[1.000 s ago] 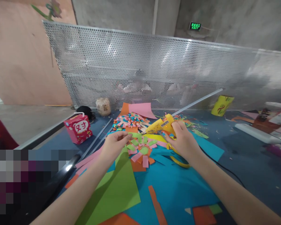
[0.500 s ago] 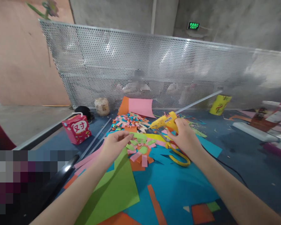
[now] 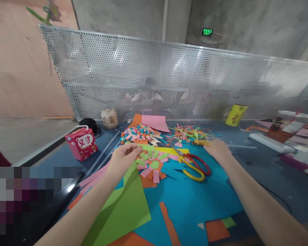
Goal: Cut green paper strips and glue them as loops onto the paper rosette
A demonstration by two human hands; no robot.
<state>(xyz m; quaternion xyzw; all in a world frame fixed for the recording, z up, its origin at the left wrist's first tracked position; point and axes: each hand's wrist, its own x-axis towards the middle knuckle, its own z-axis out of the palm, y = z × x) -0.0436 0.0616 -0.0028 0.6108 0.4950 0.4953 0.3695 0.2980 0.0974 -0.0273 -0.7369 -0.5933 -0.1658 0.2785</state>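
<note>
One blue sheet [image 3: 190, 201] is lying underneath; the right hand [image 3: 218, 149], closed round the glue gun [image 3: 201, 142] (blurred), is swinging away from the paper flower [image 3: 154, 164] between both hands, leaving the left hand [image 3: 123, 156] alone there, fingertips pinching a green strip [image 3: 146, 148].

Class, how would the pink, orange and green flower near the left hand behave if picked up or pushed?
The flower would probably feel light, since its layers look thin. Its petals jut out singly, so they may bend or catch. Lying low and spread out, it would likely slide rather than roll.
</note>
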